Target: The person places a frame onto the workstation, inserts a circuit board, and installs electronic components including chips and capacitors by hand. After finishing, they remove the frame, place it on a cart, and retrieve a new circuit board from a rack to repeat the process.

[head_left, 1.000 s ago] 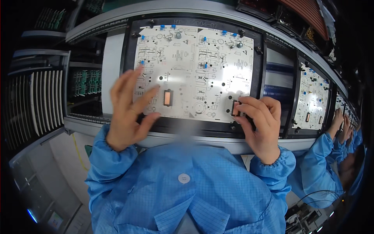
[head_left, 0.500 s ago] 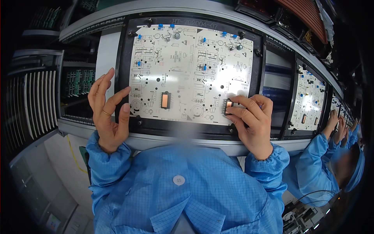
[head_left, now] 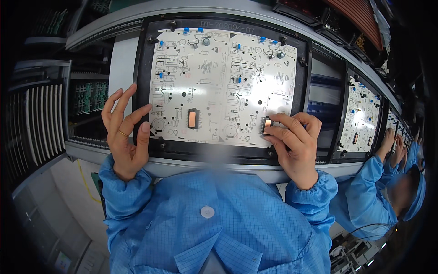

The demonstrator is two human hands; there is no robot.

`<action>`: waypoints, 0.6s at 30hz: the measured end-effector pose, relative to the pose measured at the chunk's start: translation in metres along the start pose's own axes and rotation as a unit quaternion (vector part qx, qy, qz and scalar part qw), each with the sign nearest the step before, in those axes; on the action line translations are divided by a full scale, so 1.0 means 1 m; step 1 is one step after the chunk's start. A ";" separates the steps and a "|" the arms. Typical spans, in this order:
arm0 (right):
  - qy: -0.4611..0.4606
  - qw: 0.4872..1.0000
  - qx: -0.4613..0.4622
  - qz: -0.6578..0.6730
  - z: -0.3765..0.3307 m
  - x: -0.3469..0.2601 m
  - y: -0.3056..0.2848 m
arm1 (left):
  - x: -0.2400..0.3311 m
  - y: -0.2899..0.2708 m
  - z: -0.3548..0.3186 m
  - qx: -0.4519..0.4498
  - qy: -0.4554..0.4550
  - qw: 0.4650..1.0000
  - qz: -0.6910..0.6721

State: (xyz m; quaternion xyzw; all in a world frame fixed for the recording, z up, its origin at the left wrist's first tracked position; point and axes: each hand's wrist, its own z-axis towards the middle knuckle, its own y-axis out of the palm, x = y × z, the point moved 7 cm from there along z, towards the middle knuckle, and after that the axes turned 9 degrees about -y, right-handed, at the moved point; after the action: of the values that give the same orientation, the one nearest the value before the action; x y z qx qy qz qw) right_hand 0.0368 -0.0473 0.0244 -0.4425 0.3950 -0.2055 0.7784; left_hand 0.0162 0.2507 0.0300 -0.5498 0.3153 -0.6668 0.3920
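Observation:
A white circuit board [head_left: 207,98] lies in a black carrier frame [head_left: 143,59] before me. My right hand [head_left: 297,144] is at the board's lower right, with thumb and fingers pinched on a black chip module [head_left: 268,122] that has a copper-coloured top. The fingers partly cover it, and whether its pins sit fully in the board cannot be seen. A matching chip module [head_left: 193,119] stands in the board's left half. My left hand [head_left: 126,141] hovers by the carrier's left edge, fingers spread and holding nothing.
Metal conveyor rails run along the carrier's far and near sides. To the right, a second carrier holds another populated board [head_left: 359,116], beside blue-sleeved co-workers' hands [head_left: 388,139]. Racks with green boards [head_left: 90,98] and pale upright panels [head_left: 39,123] stand at left.
Hardly anything differs. The carrier's left part and my left hand appear very slightly further left, while my right hand keeps its pinch on the chip module at the same spot.

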 end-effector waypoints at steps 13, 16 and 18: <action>-0.020 0.996 0.059 0.060 0.032 0.055 -0.060 | 0.027 -0.029 0.016 -0.035 0.045 0.997 0.046; 0.014 0.990 0.093 -0.104 0.068 0.114 -0.082 | 0.057 -0.044 0.035 -0.062 0.109 0.992 0.004; -0.013 0.982 0.106 -0.157 0.086 0.149 -0.082 | 0.082 -0.049 0.054 -0.076 0.130 0.989 -0.007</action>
State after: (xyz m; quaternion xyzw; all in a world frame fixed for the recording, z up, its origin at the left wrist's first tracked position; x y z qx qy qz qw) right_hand 0.1982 -0.1447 0.0553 -0.4166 0.2864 -0.3601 0.7840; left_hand 0.0531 0.2040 0.1219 -0.4886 0.4098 -0.7094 0.3003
